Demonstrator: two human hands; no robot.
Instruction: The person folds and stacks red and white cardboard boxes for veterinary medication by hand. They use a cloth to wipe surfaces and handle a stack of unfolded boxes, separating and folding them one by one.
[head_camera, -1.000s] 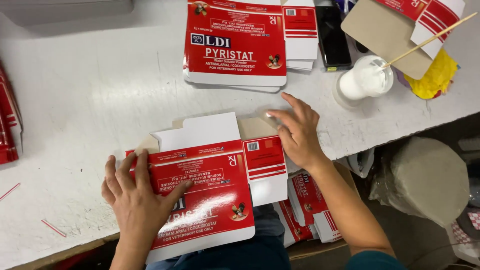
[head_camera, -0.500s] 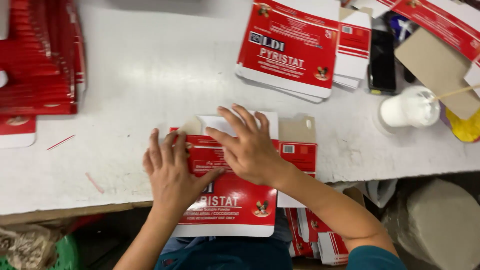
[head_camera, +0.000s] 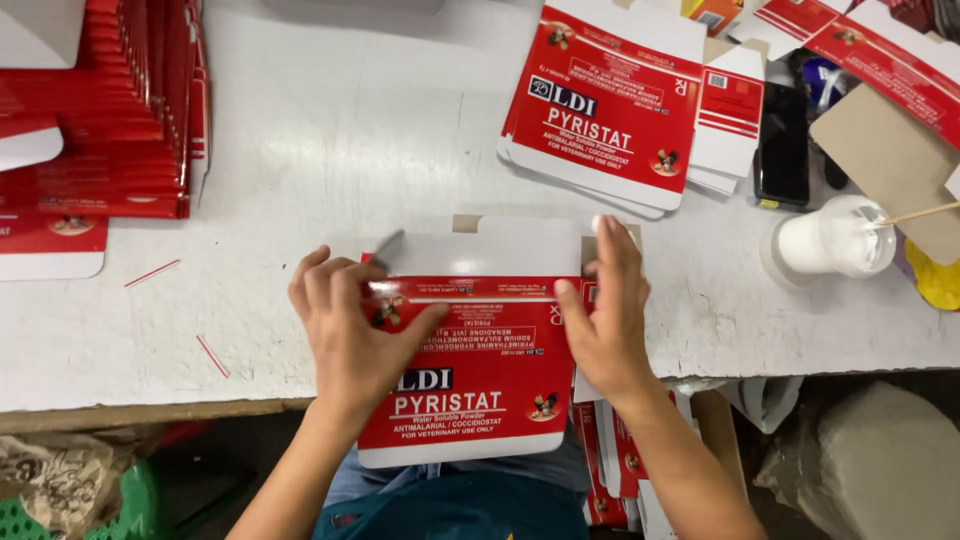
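Observation:
A flat red and white carton blank (head_camera: 480, 350) lies at the near edge of the white table (head_camera: 350, 150), partly overhanging it. My left hand (head_camera: 350, 330) presses flat on its left half, fingers spread. My right hand (head_camera: 605, 320) rests on its right edge, fingers pointing away from me along the fold. The white flap of the blank shows between my hands at the far side. Neither hand grips anything; both lie on the card.
A pile of the same flat blanks (head_camera: 610, 110) lies at the far right. Folded red cartons (head_camera: 130, 110) are stacked at the far left. A black phone (head_camera: 783, 145), a white cup of paste with a stick (head_camera: 835, 245) and brown cardboard (head_camera: 890, 160) sit to the right.
The camera view has shifted right and closer. My right hand has moved from the middle of the blank to its right edge, and the top panel now lies folded over flat.

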